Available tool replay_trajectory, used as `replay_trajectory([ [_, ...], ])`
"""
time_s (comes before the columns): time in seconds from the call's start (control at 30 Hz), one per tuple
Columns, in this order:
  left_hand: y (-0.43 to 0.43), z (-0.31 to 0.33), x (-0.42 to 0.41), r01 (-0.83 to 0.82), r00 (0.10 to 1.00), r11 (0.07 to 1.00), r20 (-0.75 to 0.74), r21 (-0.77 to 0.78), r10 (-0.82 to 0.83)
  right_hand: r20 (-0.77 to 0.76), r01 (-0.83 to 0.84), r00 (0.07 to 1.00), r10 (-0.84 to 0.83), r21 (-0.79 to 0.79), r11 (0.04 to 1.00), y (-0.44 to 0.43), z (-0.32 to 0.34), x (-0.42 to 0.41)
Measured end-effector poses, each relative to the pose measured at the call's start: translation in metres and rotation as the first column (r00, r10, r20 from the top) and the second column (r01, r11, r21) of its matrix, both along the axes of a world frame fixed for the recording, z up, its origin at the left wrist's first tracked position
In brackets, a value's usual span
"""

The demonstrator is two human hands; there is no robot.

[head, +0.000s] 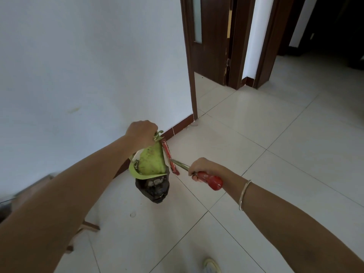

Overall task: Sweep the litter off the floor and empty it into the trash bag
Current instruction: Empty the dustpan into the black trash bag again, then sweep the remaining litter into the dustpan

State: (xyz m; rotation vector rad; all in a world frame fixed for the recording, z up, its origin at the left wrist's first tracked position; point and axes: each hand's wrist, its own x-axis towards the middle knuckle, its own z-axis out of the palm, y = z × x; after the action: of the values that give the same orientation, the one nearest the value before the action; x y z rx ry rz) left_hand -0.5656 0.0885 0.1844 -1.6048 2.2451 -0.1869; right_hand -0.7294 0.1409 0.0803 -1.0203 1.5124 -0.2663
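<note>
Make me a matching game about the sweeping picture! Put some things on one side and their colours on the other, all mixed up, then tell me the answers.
Things:
1. dustpan
2. brush handle in the right hand
3. trash bag on the floor
4. bracelet on the right wrist

Colours:
A. black
B. silver
C. green
D. red

The left hand holds the dustpan tipped over the bag.

Pairs: 1-C, 2-D, 3-A, 4-B
</note>
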Motion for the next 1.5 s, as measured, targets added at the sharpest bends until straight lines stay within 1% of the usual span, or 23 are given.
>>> replay_trajectory([
  [0.03, 0.001, 0.003, -0.004, -0.005, 0.999, 1.0, -0.045, -0.004, 0.005, -0.019, -0.01, 1.0, 0.01, -0.005, 1.0, 0.001, 0.003, 0.0],
  [0.1, 0.007, 0.006, -0.01, 0.01, 0.991, 1.0, -0.135, -0.013, -0.012, -0.012, 0.011, 1.0, -0.011, -0.015, 1.0, 0.011, 0.011, -0.001],
  [0.17, 0.014, 0.004, -0.016, 0.037, 0.983, 0.999, -0.181, -0.013, -0.039, -0.009, 0.056, 0.998, -0.056, -0.013, 0.998, 0.022, 0.014, -0.003],
  [0.3, 0.034, -0.004, -0.028, 0.145, 0.959, 0.989, -0.251, 0.026, -0.134, -0.087, 0.153, 0.985, -0.149, 0.041, 0.987, 0.057, 0.012, -0.007],
  [0.4, 0.053, -0.019, -0.044, 0.246, 0.931, 0.967, -0.292, 0.067, -0.217, -0.126, 0.256, 0.961, -0.246, 0.072, 0.964, 0.096, 0.0, -0.011],
  [0.43, 0.058, -0.023, -0.047, 0.252, 0.931, 0.964, -0.293, 0.082, -0.218, -0.137, 0.279, 0.954, -0.267, 0.082, 0.957, 0.104, -0.003, -0.01],
  [0.53, 0.085, -0.045, -0.076, 0.355, 0.899, 0.927, -0.315, 0.117, -0.305, -0.167, 0.409, 0.904, -0.393, 0.073, 0.91, 0.156, -0.026, -0.023],
  [0.6, 0.102, -0.056, -0.092, 0.388, 0.885, 0.912, -0.332, 0.136, -0.327, -0.173, 0.476, 0.873, -0.457, 0.091, 0.875, 0.188, -0.036, -0.03],
  [0.7, 0.14, -0.072, -0.127, 0.458, 0.857, 0.865, -0.361, 0.205, -0.368, -0.139, 0.631, 0.775, -0.617, 0.1, 0.77, 0.251, -0.05, -0.048],
  [0.8, 0.19, -0.086, -0.166, 0.55, 0.815, 0.787, -0.386, 0.279, -0.433, -0.113, 0.762, 0.647, -0.754, 0.098, 0.64, 0.321, -0.056, -0.065],
  [0.83, 0.213, -0.091, -0.182, 0.592, 0.791, 0.748, -0.393, 0.299, -0.468, -0.106, 0.808, 0.588, -0.802, 0.111, 0.578, 0.349, -0.06, -0.069],
  [0.9, 0.251, -0.097, -0.206, 0.645, 0.757, 0.689, -0.401, 0.331, -0.516, -0.115, 0.858, 0.509, -0.853, 0.144, 0.492, 0.394, -0.063, -0.074],
  [0.93, 0.28, -0.102, -0.221, 0.684, 0.727, 0.645, -0.396, 0.342, -0.561, -0.127, 0.89, 0.449, -0.884, 0.151, 0.43, 0.425, -0.066, -0.075],
  [0.97, 0.297, -0.105, -0.228, 0.7, 0.713, 0.619, -0.396, 0.355, -0.579, -0.136, 0.904, 0.418, -0.898, 0.16, 0.397, 0.443, -0.068, -0.076],
  [1.0, 0.324, -0.111, -0.239, 0.736, 0.677, 0.569, -0.399, 0.366, -0.619, -0.155, 0.926, 0.36, -0.92, 0.175, 0.333, 0.471, -0.07, -0.075],
  [1.07, 0.374, -0.121, -0.255, 0.786, 0.615, 0.482, -0.409, 0.387, -0.675, -0.196, 0.956, 0.26, -0.945, 0.192, 0.223, 0.518, -0.076, -0.072],
  [1.2, 0.482, -0.14, -0.274, 0.859, 0.474, 0.308, -0.406, 0.41, -0.781, -0.231, 0.976, 0.076, -0.97, 0.215, 0.025, 0.617, -0.086, -0.059],
  [1.23, 0.506, -0.143, -0.276, 0.868, 0.446, 0.276, -0.406, 0.412, -0.798, -0.249, 0.976, 0.047, -0.967, 0.219, -0.009, 0.64, -0.09, -0.054],
  [1.33, 0.581, -0.154, -0.283, 0.889, 0.371, 0.192, -0.411, 0.415, -0.833, -0.289, 0.964, -0.066, -0.955, 0.23, -0.136, 0.709, -0.094, -0.038],
  [1.47, 0.654, -0.165, -0.291, 0.901, 0.306, 0.115, -0.425, 0.418, -0.852, -0.275, 0.924, -0.247, -0.929, 0.221, -0.311, 0.777, -0.1, -0.021],
  [1.5, 0.664, -0.166, -0.292, 0.901, 0.304, 0.107, -0.435, 0.42, -0.848, -0.276, 0.917, -0.273, -0.922, 0.216, -0.336, 0.787, -0.101, -0.019],
])
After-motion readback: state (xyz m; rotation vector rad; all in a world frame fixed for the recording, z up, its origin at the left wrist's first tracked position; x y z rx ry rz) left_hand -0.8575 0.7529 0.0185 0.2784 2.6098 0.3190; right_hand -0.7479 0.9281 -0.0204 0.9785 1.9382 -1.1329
